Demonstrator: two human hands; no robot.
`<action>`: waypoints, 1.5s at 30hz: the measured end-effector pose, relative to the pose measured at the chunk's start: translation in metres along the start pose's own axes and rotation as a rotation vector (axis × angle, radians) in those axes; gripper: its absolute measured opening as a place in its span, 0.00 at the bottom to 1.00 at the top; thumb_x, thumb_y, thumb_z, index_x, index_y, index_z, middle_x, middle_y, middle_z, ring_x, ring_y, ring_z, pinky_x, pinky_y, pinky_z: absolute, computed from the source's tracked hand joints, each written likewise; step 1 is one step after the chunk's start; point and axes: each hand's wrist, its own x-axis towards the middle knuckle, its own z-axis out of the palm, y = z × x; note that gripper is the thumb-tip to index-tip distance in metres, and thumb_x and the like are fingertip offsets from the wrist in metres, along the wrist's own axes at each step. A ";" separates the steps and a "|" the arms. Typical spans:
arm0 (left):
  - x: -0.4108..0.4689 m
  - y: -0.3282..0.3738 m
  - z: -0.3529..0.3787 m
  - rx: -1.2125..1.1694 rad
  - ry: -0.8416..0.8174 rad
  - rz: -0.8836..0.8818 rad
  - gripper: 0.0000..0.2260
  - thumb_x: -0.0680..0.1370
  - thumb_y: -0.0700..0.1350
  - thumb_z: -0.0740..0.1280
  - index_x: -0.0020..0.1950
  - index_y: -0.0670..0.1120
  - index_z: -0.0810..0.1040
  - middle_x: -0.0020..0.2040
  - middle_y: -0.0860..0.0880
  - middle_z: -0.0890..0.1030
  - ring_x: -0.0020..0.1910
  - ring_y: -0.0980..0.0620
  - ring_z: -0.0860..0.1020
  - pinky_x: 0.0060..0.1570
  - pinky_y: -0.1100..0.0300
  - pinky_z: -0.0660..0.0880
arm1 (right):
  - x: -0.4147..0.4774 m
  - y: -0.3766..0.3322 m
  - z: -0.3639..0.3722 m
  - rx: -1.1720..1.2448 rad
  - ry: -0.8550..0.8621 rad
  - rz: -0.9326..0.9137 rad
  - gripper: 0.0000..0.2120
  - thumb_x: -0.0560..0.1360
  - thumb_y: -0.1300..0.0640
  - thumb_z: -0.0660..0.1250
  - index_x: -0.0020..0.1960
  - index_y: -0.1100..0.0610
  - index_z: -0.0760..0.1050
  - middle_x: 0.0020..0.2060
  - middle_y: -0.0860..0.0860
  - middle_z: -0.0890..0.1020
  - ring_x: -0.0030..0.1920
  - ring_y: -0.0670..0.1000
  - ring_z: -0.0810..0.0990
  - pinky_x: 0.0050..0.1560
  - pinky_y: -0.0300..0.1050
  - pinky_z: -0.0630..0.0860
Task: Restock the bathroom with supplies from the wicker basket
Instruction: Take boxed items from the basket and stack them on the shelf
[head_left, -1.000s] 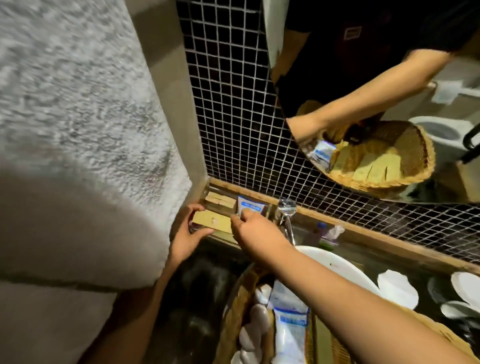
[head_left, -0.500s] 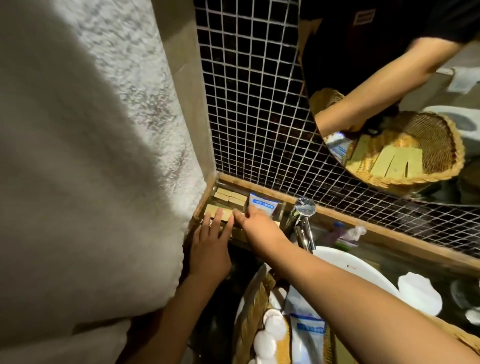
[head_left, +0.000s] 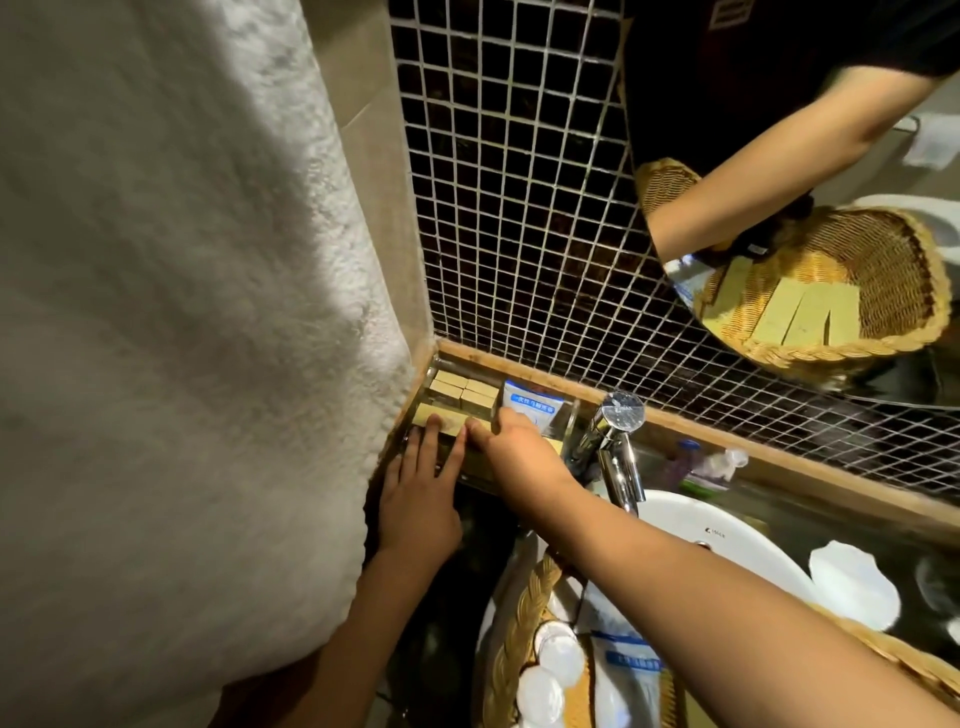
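A clear organiser tray (head_left: 569, 415) stands in the counter's back left corner. It holds several small tan boxes (head_left: 465, 391) and a blue-and-white sachet (head_left: 532, 408). My left hand (head_left: 421, 493) lies flat, its straight fingers pressing on a long tan box (head_left: 441, 421) at the tray's front. My right hand (head_left: 519, 452) reaches over the tray, its fingers on the same box beside the sachet; its grip is hidden. The wicker basket (head_left: 519, 623) sits in the sink below my right arm, holding white round packets (head_left: 556, 654) and blue-and-white sachets (head_left: 631, 670).
A chrome tap (head_left: 615, 447) stands right of the tray over the white basin (head_left: 691, 525). A white towel (head_left: 171, 338) hangs close at the left. A mirror (head_left: 805, 182) reflects arm and basket. White lidded cups (head_left: 852, 587) and small bottles (head_left: 711, 462) stand at the right.
My left hand has flattened from gripping the long tan box to pressing on it with straight fingers. My right hand stays at the tray. The view has shifted closer and to the left.
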 end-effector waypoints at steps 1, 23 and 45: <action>0.000 0.000 0.000 -0.005 0.004 0.001 0.47 0.74 0.49 0.67 0.79 0.58 0.33 0.80 0.47 0.33 0.80 0.45 0.39 0.77 0.49 0.51 | 0.000 0.001 0.000 -0.014 0.008 -0.003 0.22 0.82 0.56 0.60 0.74 0.59 0.64 0.62 0.61 0.71 0.63 0.63 0.72 0.65 0.54 0.72; 0.003 -0.002 0.002 -0.041 -0.007 0.028 0.47 0.76 0.47 0.65 0.77 0.58 0.28 0.78 0.45 0.28 0.80 0.46 0.37 0.78 0.51 0.45 | 0.002 0.002 0.009 -0.081 0.009 -0.021 0.35 0.77 0.63 0.67 0.80 0.55 0.56 0.64 0.61 0.67 0.64 0.62 0.70 0.71 0.57 0.68; 0.004 0.003 0.000 -0.038 -0.036 -0.003 0.50 0.75 0.47 0.67 0.76 0.57 0.25 0.75 0.43 0.23 0.79 0.45 0.34 0.79 0.50 0.45 | -0.018 0.011 -0.021 -0.341 -0.101 0.098 0.18 0.78 0.67 0.63 0.68 0.67 0.71 0.59 0.63 0.75 0.61 0.64 0.72 0.58 0.56 0.77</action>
